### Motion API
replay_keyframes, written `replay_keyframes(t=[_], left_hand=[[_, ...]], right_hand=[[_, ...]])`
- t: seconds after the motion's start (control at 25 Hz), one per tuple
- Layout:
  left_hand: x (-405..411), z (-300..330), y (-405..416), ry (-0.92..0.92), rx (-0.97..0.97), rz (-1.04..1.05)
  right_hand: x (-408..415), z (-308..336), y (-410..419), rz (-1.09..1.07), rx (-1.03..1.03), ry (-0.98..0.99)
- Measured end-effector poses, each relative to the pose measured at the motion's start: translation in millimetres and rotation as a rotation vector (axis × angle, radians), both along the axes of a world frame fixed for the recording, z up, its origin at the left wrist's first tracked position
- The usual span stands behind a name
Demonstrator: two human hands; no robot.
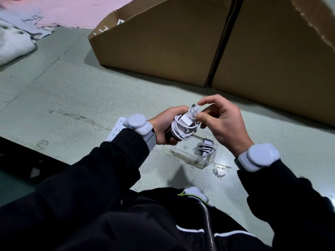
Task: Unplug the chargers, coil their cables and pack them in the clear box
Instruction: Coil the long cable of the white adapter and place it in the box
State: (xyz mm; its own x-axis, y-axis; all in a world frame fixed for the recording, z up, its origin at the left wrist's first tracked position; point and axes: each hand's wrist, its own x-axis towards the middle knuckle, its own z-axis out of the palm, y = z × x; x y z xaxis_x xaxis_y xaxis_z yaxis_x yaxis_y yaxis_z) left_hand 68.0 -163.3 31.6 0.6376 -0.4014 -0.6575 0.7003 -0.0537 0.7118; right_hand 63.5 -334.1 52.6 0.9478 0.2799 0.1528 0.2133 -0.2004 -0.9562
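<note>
A white charger (185, 122) with its white cable wound around it in loops is held in my left hand (165, 126). My right hand (220, 122) pinches the cable's free end near its connector, just above the coil. Below my hands a clear box (190, 159) lies on the grey-green floor. Inside the box is a second charger (206, 146), grey, prongs up, its cable wrapped around it. A white power strip (116, 129) shows partly behind my left wrist.
A large open cardboard box (208, 42) stands on the floor beyond my hands. White bags and cloth (16, 40) lie at the far left. Both wrists wear white sensor bands. My dark jacket fills the lower frame.
</note>
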Motion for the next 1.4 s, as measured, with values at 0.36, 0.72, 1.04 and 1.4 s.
replay_keyframes(t=[0.36, 0.72, 1.04, 1.4], left_hand=[[0, -5, -5, -0.056, 0.159, 0.064], [7, -14, -7, -0.005, 0.025, 0.187], [8, -1, -4, -0.03, 0.156, 0.014], [8, -18, -11, -0.085, 0.243, 0.31]], right_hand=[[3, -7, -5, 0.016, 0.043, 0.123], [-4, -15, 1, -0.075, 0.219, 0.195], [-7, -4, 7, -0.208, 0.058, 0.09], [-6, -9, 0, -0.15, 0.058, 0.198]])
